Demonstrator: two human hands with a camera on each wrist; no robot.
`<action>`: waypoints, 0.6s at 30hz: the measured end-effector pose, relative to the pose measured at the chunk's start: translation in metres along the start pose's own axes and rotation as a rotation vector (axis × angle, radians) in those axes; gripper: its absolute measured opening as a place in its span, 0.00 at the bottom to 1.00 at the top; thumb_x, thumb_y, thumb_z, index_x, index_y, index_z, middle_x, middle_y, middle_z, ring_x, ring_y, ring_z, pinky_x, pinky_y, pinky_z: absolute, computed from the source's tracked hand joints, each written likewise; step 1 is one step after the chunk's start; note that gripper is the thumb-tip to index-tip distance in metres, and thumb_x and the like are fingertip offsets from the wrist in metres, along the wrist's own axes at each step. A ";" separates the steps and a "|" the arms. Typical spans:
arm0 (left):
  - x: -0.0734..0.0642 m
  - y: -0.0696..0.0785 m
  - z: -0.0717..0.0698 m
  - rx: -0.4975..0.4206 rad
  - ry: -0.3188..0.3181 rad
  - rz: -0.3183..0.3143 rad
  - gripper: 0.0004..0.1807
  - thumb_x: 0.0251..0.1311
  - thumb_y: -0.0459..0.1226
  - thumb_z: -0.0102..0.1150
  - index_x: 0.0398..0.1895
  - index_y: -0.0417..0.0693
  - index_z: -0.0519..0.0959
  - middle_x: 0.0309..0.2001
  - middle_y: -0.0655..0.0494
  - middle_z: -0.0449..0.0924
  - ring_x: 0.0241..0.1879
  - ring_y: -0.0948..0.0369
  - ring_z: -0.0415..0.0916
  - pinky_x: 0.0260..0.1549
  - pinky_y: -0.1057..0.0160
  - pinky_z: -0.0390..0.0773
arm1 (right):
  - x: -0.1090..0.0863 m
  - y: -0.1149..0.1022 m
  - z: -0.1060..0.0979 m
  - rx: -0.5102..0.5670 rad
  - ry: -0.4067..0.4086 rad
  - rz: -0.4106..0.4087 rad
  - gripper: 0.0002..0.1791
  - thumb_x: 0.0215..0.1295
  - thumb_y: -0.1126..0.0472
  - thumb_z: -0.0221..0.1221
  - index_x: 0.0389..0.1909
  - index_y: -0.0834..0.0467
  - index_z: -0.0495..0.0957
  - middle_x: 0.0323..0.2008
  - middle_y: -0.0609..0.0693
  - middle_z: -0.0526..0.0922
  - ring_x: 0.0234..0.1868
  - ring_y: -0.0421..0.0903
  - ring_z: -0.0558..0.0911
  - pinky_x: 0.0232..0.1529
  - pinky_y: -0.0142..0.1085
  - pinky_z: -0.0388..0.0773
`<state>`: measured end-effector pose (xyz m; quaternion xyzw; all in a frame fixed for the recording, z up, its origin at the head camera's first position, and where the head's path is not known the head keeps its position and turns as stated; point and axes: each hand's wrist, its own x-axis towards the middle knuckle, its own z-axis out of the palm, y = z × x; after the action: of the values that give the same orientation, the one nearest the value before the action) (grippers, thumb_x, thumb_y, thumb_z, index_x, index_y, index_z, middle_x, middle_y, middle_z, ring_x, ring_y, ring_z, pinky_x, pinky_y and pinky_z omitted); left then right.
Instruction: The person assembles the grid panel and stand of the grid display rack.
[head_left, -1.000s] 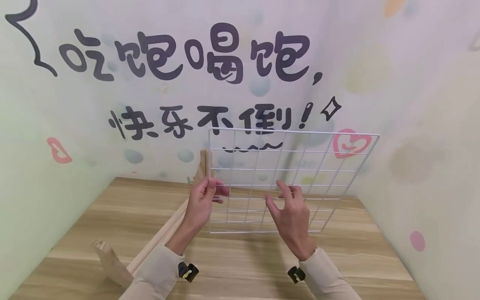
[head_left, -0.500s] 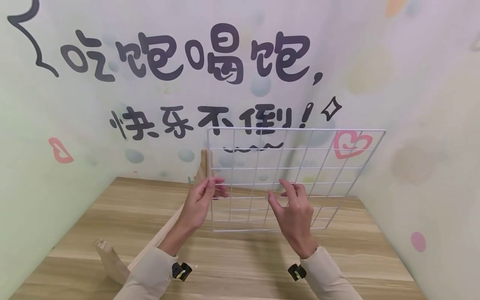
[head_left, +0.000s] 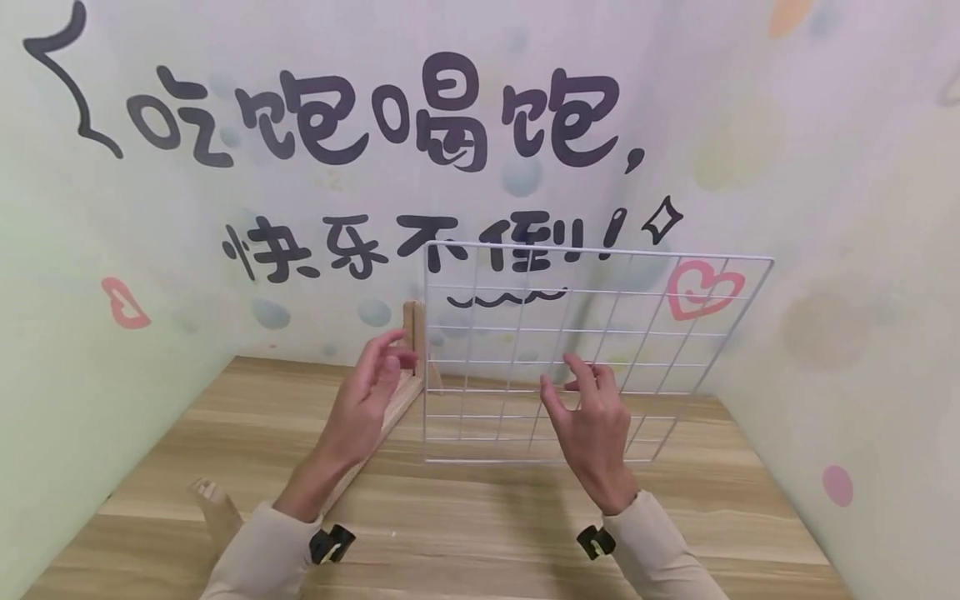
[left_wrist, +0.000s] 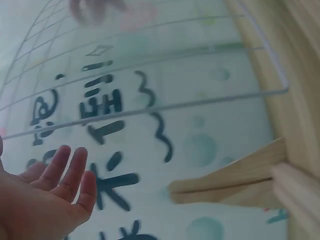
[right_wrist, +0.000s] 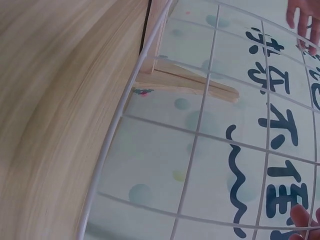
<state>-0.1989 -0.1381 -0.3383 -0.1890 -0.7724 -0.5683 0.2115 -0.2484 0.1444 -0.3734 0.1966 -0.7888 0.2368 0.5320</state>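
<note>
Two bare hands over a wood-grain table (head_left: 480, 542), one white wire grid panel (head_left: 600, 332) between them. Panel stands raised and tilted in front of the wall (head_left: 847, 250), right of centre over the tabletop, top edge crossing the lower row of lettering; whether its bottom edge touches the table, can't tell.

Right hand (head_left: 592, 425): fingers bent, thumb and fingertips at the wires near the middle of the panel, holding it. Exact finger contact hard to make out; right wrist view only catches fingertips at a wire, lower right corner.

Left hand (head_left: 360, 408): holds nothing, fingers loose and slightly bent, just beside the panel's left edge but apart from it. Left wrist view has it with fingers spread a little, past the wire border.

Wooden stand: long rail (head_left: 408, 395) runs diagonally on the table, partly behind left hand and forearm. Far upright (head_left: 408, 321) rises just left of the panel, overlapped by left fingertips; contact there unclear. Near foot (head_left: 216, 508) sticks up by the left sleeve (head_left: 258, 554), rest of it hidden.

Both sleeves cream, black wrist device at each cuff. Wall: two rows of dark Chinese lettering, wavy underline, pastel spots, pink heart outline (head_left: 705, 290) seen through the panel's upper right.
</note>
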 end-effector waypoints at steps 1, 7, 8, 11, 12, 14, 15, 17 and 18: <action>-0.001 0.004 -0.005 0.023 -0.001 0.009 0.21 0.79 0.38 0.36 0.69 0.42 0.62 0.54 0.43 0.79 0.57 0.51 0.74 0.61 0.58 0.70 | 0.000 0.000 0.000 -0.003 -0.001 -0.002 0.21 0.54 0.61 0.71 0.49 0.62 0.80 0.34 0.60 0.78 0.28 0.50 0.86 0.13 0.39 0.73; -0.012 0.024 -0.035 0.129 -0.034 0.033 0.25 0.77 0.37 0.40 0.74 0.47 0.55 0.61 0.45 0.73 0.61 0.51 0.71 0.56 0.60 0.70 | -0.001 0.001 0.000 -0.016 -0.004 -0.009 0.21 0.55 0.60 0.70 0.49 0.62 0.80 0.34 0.60 0.78 0.28 0.51 0.86 0.12 0.37 0.71; -0.015 0.026 -0.040 0.145 -0.031 0.033 0.25 0.77 0.37 0.41 0.74 0.48 0.54 0.62 0.44 0.73 0.60 0.50 0.71 0.55 0.58 0.71 | -0.001 0.001 0.000 -0.015 -0.003 -0.009 0.21 0.55 0.60 0.70 0.49 0.62 0.80 0.34 0.60 0.78 0.28 0.51 0.86 0.12 0.37 0.70; -0.022 0.030 -0.054 0.195 -0.007 0.039 0.27 0.76 0.36 0.42 0.75 0.49 0.53 0.63 0.43 0.71 0.57 0.48 0.72 0.53 0.49 0.71 | 0.000 0.002 0.000 -0.004 0.008 -0.014 0.22 0.53 0.61 0.71 0.49 0.61 0.81 0.34 0.60 0.79 0.28 0.50 0.86 0.12 0.37 0.69; -0.025 0.031 -0.059 0.211 0.000 0.038 0.27 0.76 0.36 0.42 0.75 0.49 0.53 0.64 0.43 0.70 0.56 0.48 0.71 0.53 0.47 0.70 | 0.000 0.002 0.000 -0.007 0.008 -0.015 0.22 0.53 0.61 0.71 0.50 0.61 0.81 0.34 0.60 0.79 0.28 0.50 0.86 0.12 0.36 0.69; -0.028 0.033 -0.069 0.235 0.010 0.039 0.29 0.75 0.36 0.43 0.76 0.51 0.52 0.65 0.43 0.69 0.57 0.49 0.69 0.54 0.48 0.67 | 0.000 0.002 0.000 -0.005 0.010 -0.015 0.22 0.53 0.61 0.71 0.50 0.61 0.81 0.34 0.60 0.79 0.28 0.50 0.86 0.12 0.37 0.69; -0.030 0.035 -0.075 0.245 0.018 0.042 0.30 0.75 0.36 0.44 0.76 0.52 0.51 0.65 0.43 0.68 0.58 0.50 0.67 0.55 0.50 0.66 | 0.000 0.002 0.000 -0.007 0.010 -0.015 0.22 0.53 0.61 0.71 0.49 0.61 0.81 0.34 0.60 0.79 0.28 0.50 0.86 0.11 0.37 0.69; -0.033 0.037 -0.085 0.265 0.038 0.045 0.31 0.74 0.35 0.45 0.77 0.56 0.51 0.67 0.45 0.67 0.60 0.54 0.64 0.56 0.58 0.63 | -0.001 0.001 0.000 -0.012 0.008 -0.015 0.21 0.54 0.60 0.71 0.50 0.61 0.81 0.34 0.60 0.79 0.28 0.50 0.86 0.11 0.37 0.68; -0.035 0.037 -0.091 0.271 0.054 0.050 0.31 0.74 0.35 0.45 0.77 0.57 0.51 0.67 0.46 0.67 0.60 0.57 0.63 0.56 0.62 0.61 | -0.001 0.001 0.000 -0.012 0.007 -0.015 0.21 0.54 0.60 0.71 0.50 0.61 0.81 0.34 0.60 0.79 0.27 0.50 0.86 0.11 0.36 0.68</action>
<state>-0.1396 -0.2163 -0.3037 -0.1624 -0.8312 -0.4582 0.2699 -0.2490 0.1454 -0.3751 0.1984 -0.7869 0.2289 0.5376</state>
